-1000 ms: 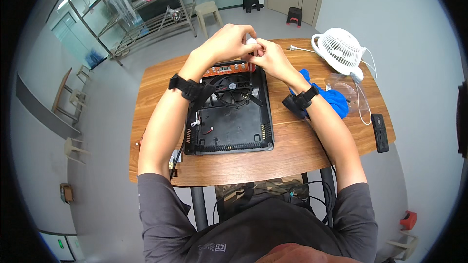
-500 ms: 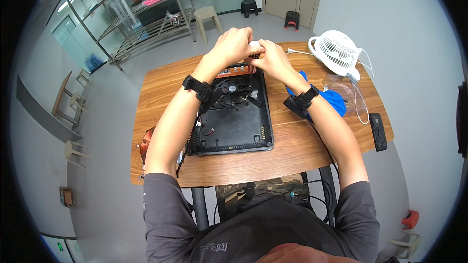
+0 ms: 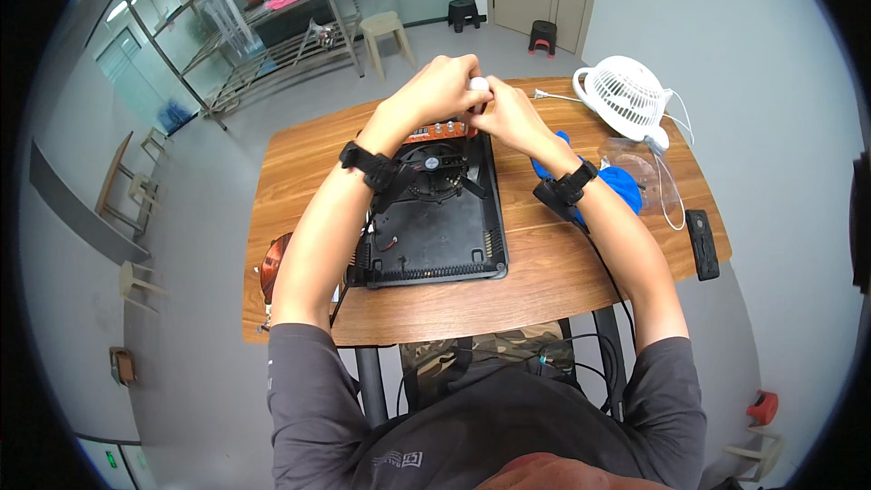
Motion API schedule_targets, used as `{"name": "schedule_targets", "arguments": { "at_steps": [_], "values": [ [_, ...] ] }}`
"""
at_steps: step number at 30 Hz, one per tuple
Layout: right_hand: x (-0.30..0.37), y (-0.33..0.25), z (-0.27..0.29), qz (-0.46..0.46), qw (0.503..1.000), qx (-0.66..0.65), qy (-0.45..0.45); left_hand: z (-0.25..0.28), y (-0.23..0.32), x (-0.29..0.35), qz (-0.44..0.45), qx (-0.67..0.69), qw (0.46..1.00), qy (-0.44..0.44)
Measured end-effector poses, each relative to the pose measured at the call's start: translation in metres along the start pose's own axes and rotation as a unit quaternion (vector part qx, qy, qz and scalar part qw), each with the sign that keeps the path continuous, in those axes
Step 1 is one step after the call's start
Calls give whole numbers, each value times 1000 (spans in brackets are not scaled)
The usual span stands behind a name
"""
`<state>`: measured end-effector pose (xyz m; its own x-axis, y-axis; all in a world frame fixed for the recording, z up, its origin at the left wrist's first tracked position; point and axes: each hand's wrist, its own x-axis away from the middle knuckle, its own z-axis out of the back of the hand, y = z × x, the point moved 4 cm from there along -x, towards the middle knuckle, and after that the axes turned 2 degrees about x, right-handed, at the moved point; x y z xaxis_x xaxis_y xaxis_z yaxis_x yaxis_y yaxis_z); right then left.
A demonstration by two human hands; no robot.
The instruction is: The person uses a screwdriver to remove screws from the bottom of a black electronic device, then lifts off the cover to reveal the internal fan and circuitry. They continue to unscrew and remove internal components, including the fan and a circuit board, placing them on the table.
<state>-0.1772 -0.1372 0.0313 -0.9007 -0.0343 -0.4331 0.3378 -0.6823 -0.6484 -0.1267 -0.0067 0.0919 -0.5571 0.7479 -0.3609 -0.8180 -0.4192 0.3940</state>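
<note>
An opened black appliance housing (image 3: 435, 231), like an induction cooker base, lies on the table with a round fan (image 3: 432, 163) and an orange circuit board (image 3: 439, 132) at its far end. Above the board's right end, a screwdriver with a white-topped handle (image 3: 479, 84) stands about upright. The closed fingers of my left hand (image 3: 437, 87) grip it from the left. From the right, the fingers of my right hand (image 3: 508, 116) also close around it. Its tip is hidden behind my right hand. Both wrists wear black straps.
A copper coil (image 3: 272, 265) lies beside my left forearm. To the right are a blue cloth item (image 3: 621, 189), a clear plastic bag (image 3: 635, 163), a white fan (image 3: 626, 100) with its cord, and a black case (image 3: 702, 245). A metal rack (image 3: 272, 63) stands beyond the table.
Both hands have shifted slightly toward the right and nearer, still around the screwdriver. Its shaft, visible before, is now mostly covered by my fingers. The housing stays in place.
</note>
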Motion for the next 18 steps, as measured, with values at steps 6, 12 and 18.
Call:
{"name": "schedule_targets", "arguments": {
  "at_steps": [6,12,18],
  "values": [
    [-6,6,6,-16,993,31,109,-12,4,-5,18,-27,998,55],
    [0,0,1,-44,989,3,144,-4,5,1,80,-83,991,65],
    [-6,-2,0,-18,991,-51,121,-3,-2,9,85,-103,986,102]
  ]
}}
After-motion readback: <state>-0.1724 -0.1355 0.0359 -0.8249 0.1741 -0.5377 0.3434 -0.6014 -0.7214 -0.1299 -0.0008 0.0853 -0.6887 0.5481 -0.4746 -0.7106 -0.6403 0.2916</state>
